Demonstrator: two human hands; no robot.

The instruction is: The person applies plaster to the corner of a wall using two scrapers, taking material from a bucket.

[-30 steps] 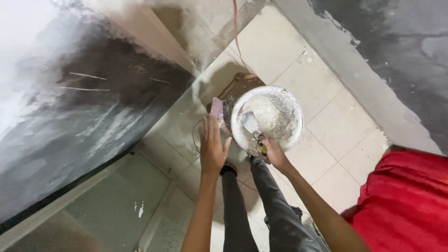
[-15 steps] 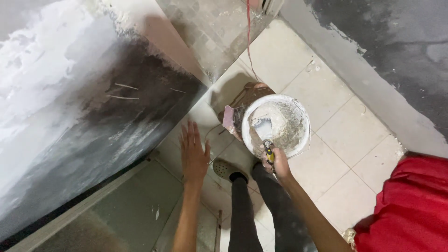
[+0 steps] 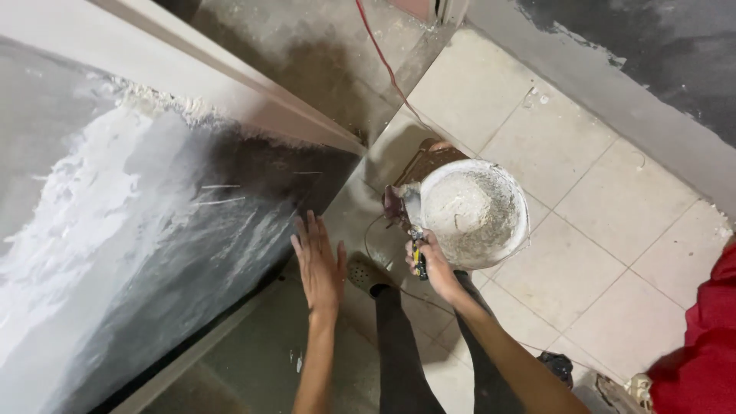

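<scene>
My right hand (image 3: 435,264) grips the yellow-and-black handle of a putty knife (image 3: 414,222), whose plaster-coated blade rests at the left rim of a white bucket (image 3: 515,188) of pale plaster standing on the tiled floor. My left hand (image 3: 320,264) is spread flat with fingers apart, empty, close to the lower edge of a dark wall (image 3: 161,230) partly covered in white plaster. My dark trouser legs and a sandal (image 3: 366,274) show between the two arms.
A red cable (image 3: 383,61) runs across the floor towards the bucket. A brown object (image 3: 422,159) lies behind the bucket. A red garment (image 3: 701,345) sits at the right edge. Grey wall (image 3: 652,54) borders the tiles on the right.
My left hand has moved away from the bucket towards the plastered wall. My right hand has drawn the putty knife from inside the bucket to its left rim.
</scene>
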